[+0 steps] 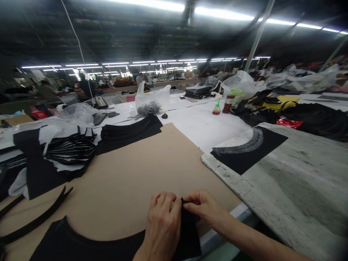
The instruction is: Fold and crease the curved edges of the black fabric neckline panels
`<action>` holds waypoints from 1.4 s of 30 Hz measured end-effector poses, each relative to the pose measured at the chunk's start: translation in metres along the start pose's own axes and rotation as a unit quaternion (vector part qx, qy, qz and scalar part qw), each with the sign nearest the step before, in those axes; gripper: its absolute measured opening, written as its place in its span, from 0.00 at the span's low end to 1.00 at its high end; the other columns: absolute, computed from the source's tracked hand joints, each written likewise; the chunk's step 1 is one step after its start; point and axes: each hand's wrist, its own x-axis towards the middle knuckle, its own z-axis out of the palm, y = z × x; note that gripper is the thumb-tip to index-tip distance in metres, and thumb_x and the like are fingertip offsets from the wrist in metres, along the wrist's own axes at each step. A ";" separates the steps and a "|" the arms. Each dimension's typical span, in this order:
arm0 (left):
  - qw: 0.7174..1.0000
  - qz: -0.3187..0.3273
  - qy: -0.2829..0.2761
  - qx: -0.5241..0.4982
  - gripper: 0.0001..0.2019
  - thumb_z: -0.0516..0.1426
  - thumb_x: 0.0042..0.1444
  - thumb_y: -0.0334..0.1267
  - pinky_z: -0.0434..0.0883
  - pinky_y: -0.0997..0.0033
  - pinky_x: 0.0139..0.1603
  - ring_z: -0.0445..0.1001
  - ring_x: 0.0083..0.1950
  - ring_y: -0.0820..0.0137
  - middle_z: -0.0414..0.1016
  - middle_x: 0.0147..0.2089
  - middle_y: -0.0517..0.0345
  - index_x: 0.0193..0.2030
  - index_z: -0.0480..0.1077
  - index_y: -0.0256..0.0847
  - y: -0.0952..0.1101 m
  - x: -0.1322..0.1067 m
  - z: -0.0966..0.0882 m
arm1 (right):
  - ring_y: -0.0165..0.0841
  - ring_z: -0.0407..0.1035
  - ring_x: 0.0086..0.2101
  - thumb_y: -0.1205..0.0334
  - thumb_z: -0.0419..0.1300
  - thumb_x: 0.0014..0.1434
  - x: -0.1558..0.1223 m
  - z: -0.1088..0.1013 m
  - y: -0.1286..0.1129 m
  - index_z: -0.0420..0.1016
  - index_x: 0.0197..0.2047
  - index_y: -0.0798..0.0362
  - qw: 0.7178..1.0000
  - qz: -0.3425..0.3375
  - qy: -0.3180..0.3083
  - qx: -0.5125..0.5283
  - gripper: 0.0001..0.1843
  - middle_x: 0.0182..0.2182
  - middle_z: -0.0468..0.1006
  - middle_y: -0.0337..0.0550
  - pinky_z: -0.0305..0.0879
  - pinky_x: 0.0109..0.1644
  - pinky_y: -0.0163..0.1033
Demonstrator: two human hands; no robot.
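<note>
Both hands meet at the near edge of the bench point(206, 125). The left hand point(163, 226) curls over the black fabric point(190, 239) and presses it down, while the right hand point(203, 208) pinches its top corner between thumb and fingertips, apparently to keep that edge taut and aligned. The fabric lies on brown card point(141, 170), a smooth plain base. To the right, a pale slab point(293, 181) carries another black piece point(248, 150), well apart.

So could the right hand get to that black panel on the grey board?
Probably yes: nothing stands between the right hand and the black panel on the grey board. It is pinching the black fabric piece, though.
</note>
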 end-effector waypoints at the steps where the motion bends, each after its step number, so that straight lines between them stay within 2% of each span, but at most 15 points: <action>1: 1.000 0.010 0.008 0.015 0.10 0.49 0.60 0.25 0.63 0.61 0.49 0.69 0.39 0.67 0.72 0.37 0.56 0.39 0.69 0.39 0.001 0.000 0.000 | 0.24 0.53 0.21 0.56 0.59 0.45 0.000 0.000 0.001 0.68 0.23 0.56 1.000 -0.004 0.002 -0.008 0.11 0.18 0.60 0.33 0.49 0.24 0.30; 4: 0.998 0.029 0.036 0.045 0.10 0.49 0.60 0.25 0.62 0.60 0.51 0.69 0.39 0.66 0.73 0.37 0.55 0.39 0.70 0.37 0.004 0.001 -0.001 | 0.25 0.52 0.21 0.57 0.57 0.47 0.001 0.001 0.004 0.69 0.22 0.56 0.998 -0.026 0.019 -0.053 0.10 0.18 0.60 0.33 0.46 0.23 0.31; 7: 0.997 0.027 0.040 0.060 0.09 0.50 0.59 0.25 0.62 0.59 0.51 0.69 0.39 0.66 0.73 0.36 0.54 0.39 0.70 0.37 0.007 0.001 0.001 | 0.27 0.54 0.23 0.60 0.54 0.49 -0.001 0.002 0.003 0.71 0.22 0.56 0.987 -0.066 0.045 -0.137 0.11 0.18 0.61 0.35 0.48 0.24 0.32; 12: 0.993 0.042 0.059 0.091 0.11 0.49 0.59 0.23 0.62 0.59 0.51 0.69 0.39 0.65 0.73 0.35 0.53 0.38 0.71 0.35 0.009 0.002 0.003 | 0.31 0.63 0.27 0.62 0.52 0.52 -0.006 0.007 -0.004 0.75 0.24 0.57 0.968 -0.090 0.080 -0.218 0.13 0.21 0.71 0.39 0.54 0.29 0.33; 15: 0.994 0.042 0.066 0.081 0.10 0.49 0.59 0.24 0.62 0.58 0.51 0.69 0.39 0.65 0.73 0.35 0.53 0.38 0.71 0.35 0.010 0.002 0.004 | 0.32 0.65 0.27 0.62 0.51 0.53 -0.009 0.010 -0.008 0.75 0.24 0.57 0.961 -0.096 0.089 -0.244 0.14 0.22 0.73 0.40 0.55 0.30 0.34; 23: 0.995 -0.063 0.053 -0.059 0.09 0.51 0.60 0.26 0.64 0.64 0.44 0.69 0.38 0.68 0.72 0.34 0.58 0.35 0.69 0.41 0.008 0.003 0.000 | 0.28 0.61 0.24 0.64 0.51 0.55 -0.014 0.009 -0.009 0.74 0.23 0.57 0.956 -0.101 0.104 -0.254 0.14 0.19 0.69 0.37 0.51 0.28 0.33; 26: 0.993 -0.082 0.049 -0.071 0.08 0.52 0.60 0.26 0.64 0.65 0.42 0.69 0.39 0.68 0.72 0.35 0.59 0.35 0.69 0.41 0.007 0.003 -0.001 | 0.28 0.59 0.24 0.64 0.51 0.54 -0.015 0.008 -0.009 0.72 0.22 0.57 0.959 -0.098 0.104 -0.247 0.14 0.18 0.67 0.36 0.50 0.27 0.33; 31: 0.996 -0.030 0.073 -0.045 0.09 0.51 0.60 0.25 0.63 0.63 0.48 0.70 0.39 0.68 0.73 0.36 0.58 0.40 0.70 0.40 0.009 0.002 -0.001 | 0.29 0.63 0.25 0.65 0.51 0.55 -0.017 0.008 -0.010 0.75 0.24 0.57 0.959 -0.095 0.103 -0.245 0.14 0.20 0.72 0.38 0.52 0.27 0.33; 37: 0.998 -0.009 0.051 -0.019 0.10 0.50 0.61 0.26 0.61 0.62 0.50 0.69 0.38 0.68 0.72 0.36 0.57 0.38 0.70 0.40 0.013 0.002 0.000 | 0.33 0.72 0.29 0.68 0.50 0.57 -0.024 0.009 -0.015 0.77 0.27 0.55 0.945 -0.117 0.093 -0.290 0.15 0.26 0.79 0.42 0.58 0.32 0.33; 42: 0.998 0.014 0.065 0.020 0.10 0.50 0.60 0.25 0.60 0.59 0.54 0.68 0.37 0.68 0.71 0.33 0.57 0.36 0.71 0.38 0.018 0.005 0.000 | 0.34 0.74 0.32 0.68 0.50 0.59 -0.026 0.011 -0.013 0.78 0.30 0.54 0.931 -0.125 0.102 -0.327 0.15 0.30 0.81 0.44 0.61 0.35 0.34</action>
